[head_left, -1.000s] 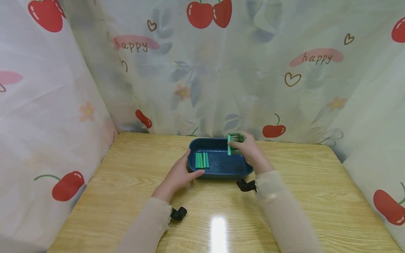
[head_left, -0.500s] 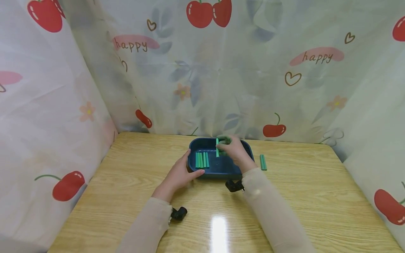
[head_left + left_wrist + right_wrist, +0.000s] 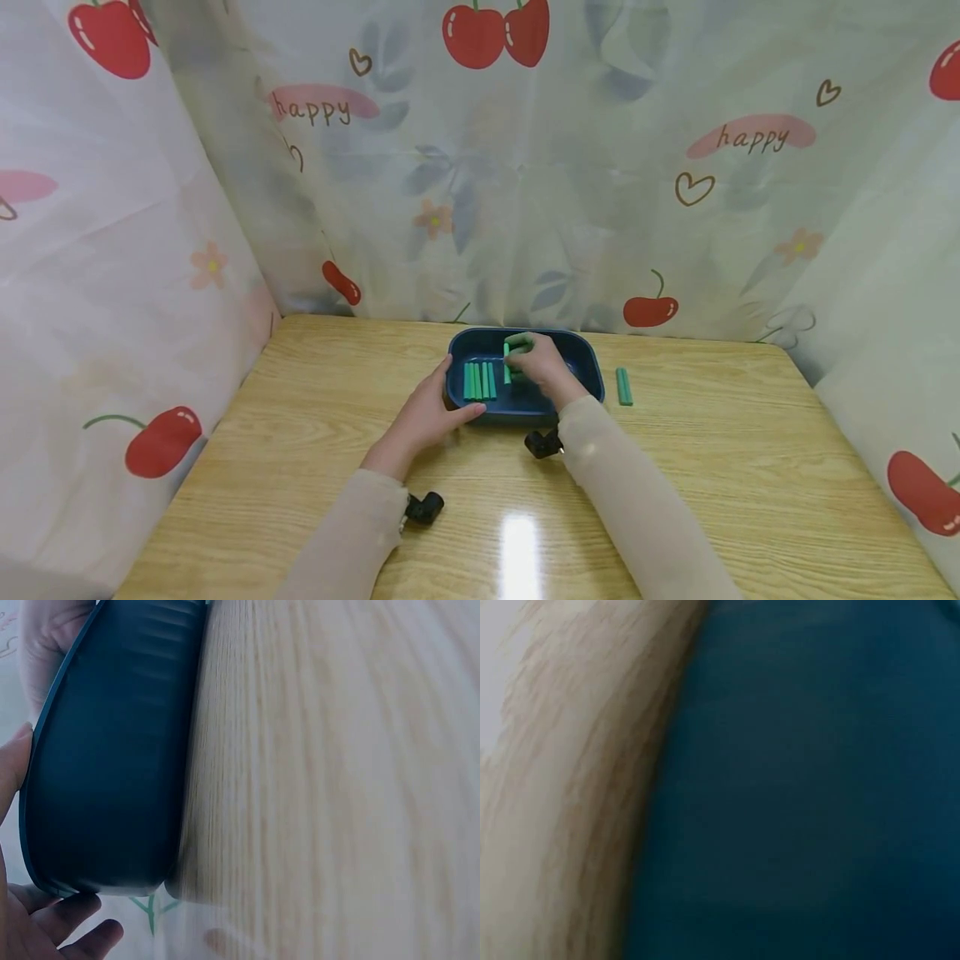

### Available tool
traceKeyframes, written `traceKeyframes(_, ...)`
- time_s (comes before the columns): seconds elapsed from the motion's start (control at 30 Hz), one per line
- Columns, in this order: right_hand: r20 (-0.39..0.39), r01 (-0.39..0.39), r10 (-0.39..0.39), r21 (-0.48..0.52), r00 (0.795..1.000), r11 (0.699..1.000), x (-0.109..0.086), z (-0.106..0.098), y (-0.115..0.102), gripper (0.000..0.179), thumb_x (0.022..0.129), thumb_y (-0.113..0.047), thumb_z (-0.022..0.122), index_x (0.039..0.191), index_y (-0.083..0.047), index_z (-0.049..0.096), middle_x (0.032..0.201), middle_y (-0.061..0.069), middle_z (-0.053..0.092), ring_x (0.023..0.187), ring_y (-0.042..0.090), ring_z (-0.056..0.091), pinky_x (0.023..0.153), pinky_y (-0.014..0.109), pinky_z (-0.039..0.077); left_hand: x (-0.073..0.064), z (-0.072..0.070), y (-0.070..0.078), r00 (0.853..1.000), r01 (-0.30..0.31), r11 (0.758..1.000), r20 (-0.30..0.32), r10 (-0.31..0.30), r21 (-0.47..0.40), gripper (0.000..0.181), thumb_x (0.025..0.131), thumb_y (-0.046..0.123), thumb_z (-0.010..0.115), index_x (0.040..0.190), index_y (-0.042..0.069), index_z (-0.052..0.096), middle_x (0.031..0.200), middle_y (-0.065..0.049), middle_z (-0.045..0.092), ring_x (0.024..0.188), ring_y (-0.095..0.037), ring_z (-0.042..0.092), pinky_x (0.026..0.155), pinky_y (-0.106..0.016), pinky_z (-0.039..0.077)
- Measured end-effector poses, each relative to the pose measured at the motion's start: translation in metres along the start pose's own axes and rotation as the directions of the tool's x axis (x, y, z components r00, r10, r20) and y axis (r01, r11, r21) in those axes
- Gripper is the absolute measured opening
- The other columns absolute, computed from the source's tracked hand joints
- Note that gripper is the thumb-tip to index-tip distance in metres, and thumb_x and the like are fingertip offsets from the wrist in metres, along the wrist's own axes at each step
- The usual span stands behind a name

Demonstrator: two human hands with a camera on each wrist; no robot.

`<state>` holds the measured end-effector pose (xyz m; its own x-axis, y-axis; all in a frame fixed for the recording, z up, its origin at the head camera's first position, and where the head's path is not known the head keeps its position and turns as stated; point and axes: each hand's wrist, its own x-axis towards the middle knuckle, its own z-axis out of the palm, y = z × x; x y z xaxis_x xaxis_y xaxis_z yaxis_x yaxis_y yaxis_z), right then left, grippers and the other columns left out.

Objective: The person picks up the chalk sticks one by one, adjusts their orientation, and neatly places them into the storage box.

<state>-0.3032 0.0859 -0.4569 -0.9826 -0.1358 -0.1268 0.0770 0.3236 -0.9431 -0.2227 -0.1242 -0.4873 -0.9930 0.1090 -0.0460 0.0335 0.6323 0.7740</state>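
Observation:
A dark blue rectangular dish (image 3: 536,407) with rounded corners stands on the table. My left hand (image 3: 429,410) holds its left end, thumb at the front rim and fingers at the left side; the left wrist view shows this thumb (image 3: 13,761) against the rim. Inside the dish, several green sticks (image 3: 480,381) lie side by side at the left. My right hand (image 3: 542,363) reaches over the dish and pinches another green stick (image 3: 507,367), nearly upright in the head view, just right of the row. The right wrist view holds only the blurred dish wall (image 3: 780,780) and table.
Two green sticks (image 3: 624,387) lie together on the wooden table (image 3: 712,450), right of the dish. A printed curtain (image 3: 510,225) hangs behind the table and along both sides. Black wrist cameras sit on both sleeves (image 3: 630,492).
My right hand has moved left and down into the dish with the green stick, toward the row. The two sticks on the table came into view. My left hand and the dish have stayed put.

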Motion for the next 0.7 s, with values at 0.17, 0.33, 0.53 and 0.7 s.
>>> traceKeyframes(0.17, 0.012, -0.067, 0.066, 0.016, 0.998, 0.998, 0.003, 0.006, 0.002, 0.040, 0.087, 0.006, 0.067, 0.127, 0.003, 0.063, 0.103, 0.016, 0.066, 0.075, 0.017, 0.063, 0.066, 0.031, 0.058, 0.000, -0.001, 0.000, 1.000, 0.012, 1.000, 0.003, -0.012, 0.002, 0.107, 0.083, 0.056, 0.077, 0.162, 0.020, 0.015, 0.163, -0.009, 0.027, 0.148, -0.030, 0.028, 0.116, -0.054, 0.029)
traceKeyframes(0.33, 0.018, -0.098, 0.098, -0.003, 0.995, 0.995, 0.005, 0.011, 0.005, 0.040, 0.088, 0.006, 0.066, 0.128, 0.003, 0.062, 0.102, 0.014, 0.064, 0.076, 0.017, 0.062, 0.066, 0.030, 0.058, 0.000, -0.001, -0.001, 1.000, 0.002, 1.000, 0.003, -0.002, 0.008, 0.107, 0.083, 0.056, 0.076, 0.162, 0.019, 0.015, 0.163, -0.010, 0.027, 0.148, -0.031, 0.028, 0.116, -0.054, 0.029)
traceKeyframes(0.53, 0.013, -0.117, 0.117, -0.014, 0.993, 0.993, 0.008, 0.014, 0.009, 0.041, 0.088, 0.008, 0.066, 0.128, 0.004, 0.062, 0.103, 0.015, 0.061, 0.078, 0.018, 0.060, 0.066, 0.030, 0.058, 0.000, -0.001, -0.001, 1.000, -0.004, 1.000, 0.000, 0.004, 0.012, 0.106, 0.084, 0.055, 0.076, 0.162, 0.020, 0.015, 0.163, -0.010, 0.027, 0.148, -0.031, 0.028, 0.116, -0.053, 0.030)
traceKeyframes(0.7, 0.019, -0.126, 0.127, -0.047, 0.992, 0.991, 0.009, 0.015, 0.011, 0.043, 0.087, 0.009, 0.065, 0.130, 0.004, 0.061, 0.113, 0.018, 0.059, 0.081, 0.020, 0.059, 0.066, 0.029, 0.058, -0.001, -0.001, 0.000, 1.000, -0.013, 1.000, 0.001, 0.013, 0.003, 0.106, 0.084, 0.054, 0.077, 0.162, 0.019, 0.015, 0.163, -0.009, 0.027, 0.148, -0.030, 0.028, 0.117, -0.052, 0.029)
